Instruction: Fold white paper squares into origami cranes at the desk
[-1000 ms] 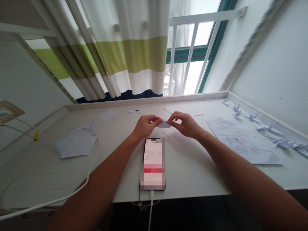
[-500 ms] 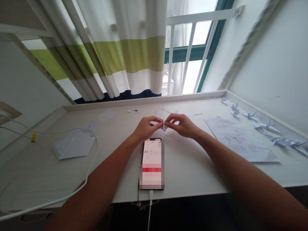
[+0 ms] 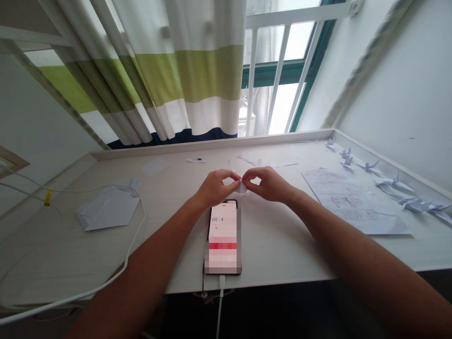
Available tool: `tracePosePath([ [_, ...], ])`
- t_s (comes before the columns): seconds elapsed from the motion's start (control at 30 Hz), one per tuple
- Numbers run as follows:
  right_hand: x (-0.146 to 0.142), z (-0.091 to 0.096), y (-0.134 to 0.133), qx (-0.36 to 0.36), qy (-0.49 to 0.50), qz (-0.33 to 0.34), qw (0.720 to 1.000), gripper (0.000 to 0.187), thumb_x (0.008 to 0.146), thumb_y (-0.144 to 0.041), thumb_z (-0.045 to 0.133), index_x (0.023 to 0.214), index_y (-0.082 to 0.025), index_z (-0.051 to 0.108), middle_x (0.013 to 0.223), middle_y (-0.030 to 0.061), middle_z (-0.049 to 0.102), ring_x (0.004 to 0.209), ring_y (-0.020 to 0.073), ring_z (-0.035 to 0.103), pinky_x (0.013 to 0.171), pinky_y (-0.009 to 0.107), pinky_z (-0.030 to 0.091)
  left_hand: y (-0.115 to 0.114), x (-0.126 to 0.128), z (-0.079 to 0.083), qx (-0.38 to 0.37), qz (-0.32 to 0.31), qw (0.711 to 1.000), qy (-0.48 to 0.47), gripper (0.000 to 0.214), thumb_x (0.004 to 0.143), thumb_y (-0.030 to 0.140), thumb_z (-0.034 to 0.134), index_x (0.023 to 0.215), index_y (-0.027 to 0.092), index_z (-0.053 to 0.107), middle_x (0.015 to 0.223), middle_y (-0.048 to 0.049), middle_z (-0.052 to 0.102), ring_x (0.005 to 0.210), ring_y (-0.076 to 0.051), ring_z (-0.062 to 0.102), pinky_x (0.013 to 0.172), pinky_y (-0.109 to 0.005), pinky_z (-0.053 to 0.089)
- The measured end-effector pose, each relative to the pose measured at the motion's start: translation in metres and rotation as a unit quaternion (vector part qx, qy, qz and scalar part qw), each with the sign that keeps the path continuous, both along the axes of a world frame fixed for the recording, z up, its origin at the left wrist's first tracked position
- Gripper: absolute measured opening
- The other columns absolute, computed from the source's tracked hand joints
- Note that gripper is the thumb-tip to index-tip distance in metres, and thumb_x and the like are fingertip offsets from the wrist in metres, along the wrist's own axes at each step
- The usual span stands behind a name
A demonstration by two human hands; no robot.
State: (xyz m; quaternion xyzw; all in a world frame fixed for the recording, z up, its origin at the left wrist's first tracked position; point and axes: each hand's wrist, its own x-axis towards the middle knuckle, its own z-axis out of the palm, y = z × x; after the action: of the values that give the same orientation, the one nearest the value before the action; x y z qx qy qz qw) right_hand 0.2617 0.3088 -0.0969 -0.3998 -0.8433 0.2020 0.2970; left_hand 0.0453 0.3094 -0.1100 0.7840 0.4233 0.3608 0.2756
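A small folded piece of white paper [image 3: 242,188] is held between my two hands, above the desk just beyond the phone. My left hand [image 3: 218,187] pinches its left side between thumb and fingers. On the right side, the thumb and fingers of my right hand [image 3: 265,182] pinch it too. The fingertips of both hands nearly meet at its top and cover part of the paper. Below my hands lies a phone [image 3: 223,226] with a timer on its screen and a white cable plugged into its lower end.
Several folded paper cranes [image 3: 393,182] line the desk's right edge, beside a sheet with writing [image 3: 349,202]. Folded white paper [image 3: 111,207] lies at left, near a white cable [image 3: 141,226]. Paper strips [image 3: 286,165] are scattered at the back. A raised rim [image 3: 169,145] borders the desk.
Both hands keep their pinch on the folded paper, whose visible lower part has spread slightly wider. The whole view has shifted a little.
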Motion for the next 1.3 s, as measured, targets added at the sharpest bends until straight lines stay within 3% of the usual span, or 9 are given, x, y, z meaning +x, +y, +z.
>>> tracePosePath([
  [0.17, -0.003, 0.000, -0.001, 0.039, -0.054, 0.013, 0.998, 0.014, 0.094, -0.025, 0.065, 0.084, -0.021, 0.075, 0.088, 0.0063, 0.080, 0.074, 0.0194, 0.070, 0.068, 0.034, 0.052, -0.002, 0.001, 0.000, 0.030, -0.012, 0.999, 0.042, 0.017, 0.091, 0.036, 0.069, 0.091, 0.023, 0.080, 0.104, -0.0065, 0.080, 0.099, -0.026, 0.072, 0.090, -0.040, 0.054],
  [0.3, -0.004, -0.002, -0.001, 0.041, -0.035, 0.001, 0.999, 0.014, 0.095, -0.025, 0.065, 0.088, -0.020, 0.075, 0.089, 0.0073, 0.080, 0.076, 0.0204, 0.070, 0.069, 0.035, 0.053, -0.002, 0.002, 0.001, 0.043, -0.004, 0.999, 0.032, 0.017, 0.093, 0.035, 0.068, 0.089, 0.023, 0.079, 0.099, -0.0058, 0.080, 0.095, -0.025, 0.072, 0.089, -0.039, 0.053],
  [0.5, -0.004, -0.001, 0.000, 0.001, 0.065, -0.025, 0.998, 0.023, 0.099, -0.034, 0.062, 0.095, -0.018, 0.078, 0.090, 0.0085, 0.081, 0.079, 0.0211, 0.073, 0.071, 0.036, 0.058, 0.001, 0.000, -0.002, 0.003, -0.003, 0.997, -0.080, 0.028, 0.094, 0.046, 0.072, 0.100, 0.021, 0.081, 0.109, -0.0093, 0.083, 0.104, -0.026, 0.076, 0.094, -0.041, 0.056],
  [0.63, -0.007, -0.002, -0.002, -0.030, 0.116, -0.034, 0.992, 0.021, 0.097, -0.035, 0.066, 0.094, -0.019, 0.080, 0.091, 0.0077, 0.082, 0.082, 0.0224, 0.075, 0.077, 0.039, 0.060, 0.005, 0.000, -0.006, -0.007, -0.006, 0.992, -0.126, 0.028, 0.092, 0.046, 0.075, 0.099, 0.019, 0.077, 0.104, -0.0099, 0.082, 0.102, -0.025, 0.076, 0.096, -0.042, 0.056],
  [0.83, -0.010, -0.006, -0.002, -0.161, 0.233, 0.020, 0.959, 0.030, 0.088, -0.046, 0.079, 0.101, -0.019, 0.080, 0.100, 0.0096, 0.083, 0.096, 0.0258, 0.079, 0.090, 0.044, 0.063, 0.008, 0.000, -0.007, 0.005, 0.028, 0.991, -0.130, 0.026, 0.088, 0.037, 0.078, 0.107, 0.020, 0.071, 0.094, -0.0052, 0.077, 0.092, -0.021, 0.073, 0.088, -0.037, 0.057],
  [1.0, -0.010, -0.012, 0.004, -0.167, 0.278, 0.013, 0.946, 0.023, 0.083, -0.035, 0.083, 0.098, -0.018, 0.078, 0.097, 0.0083, 0.082, 0.093, 0.0247, 0.079, 0.092, 0.046, 0.063, 0.009, 0.000, -0.005, -0.062, 0.018, 0.979, -0.196, 0.032, 0.083, 0.037, 0.082, 0.106, 0.018, 0.072, 0.089, -0.0052, 0.075, 0.080, -0.017, 0.070, 0.074, -0.031, 0.056],
  [1.1, -0.010, -0.013, 0.006, -0.174, 0.309, 0.002, 0.935, 0.024, 0.082, -0.034, 0.083, 0.097, -0.017, 0.078, 0.093, 0.0079, 0.082, 0.088, 0.0239, 0.078, 0.090, 0.046, 0.064, 0.010, -0.001, -0.003, -0.111, 0.005, 0.975, -0.193, 0.032, 0.083, 0.044, 0.081, 0.097, 0.015, 0.076, 0.086, -0.0071, 0.077, 0.075, -0.017, 0.069, 0.069, -0.030, 0.054],
  [1.3, -0.007, -0.010, 0.005, -0.187, 0.292, 0.002, 0.938, 0.028, 0.080, -0.034, 0.085, 0.101, -0.016, 0.078, 0.097, 0.0104, 0.082, 0.089, 0.0247, 0.079, 0.088, 0.047, 0.064, 0.008, -0.001, -0.001, -0.118, -0.003, 0.970, -0.211, 0.035, 0.078, 0.049, 0.086, 0.087, 0.015, 0.079, 0.080, -0.0070, 0.077, 0.073, -0.016, 0.067, 0.070, -0.031, 0.054],
])
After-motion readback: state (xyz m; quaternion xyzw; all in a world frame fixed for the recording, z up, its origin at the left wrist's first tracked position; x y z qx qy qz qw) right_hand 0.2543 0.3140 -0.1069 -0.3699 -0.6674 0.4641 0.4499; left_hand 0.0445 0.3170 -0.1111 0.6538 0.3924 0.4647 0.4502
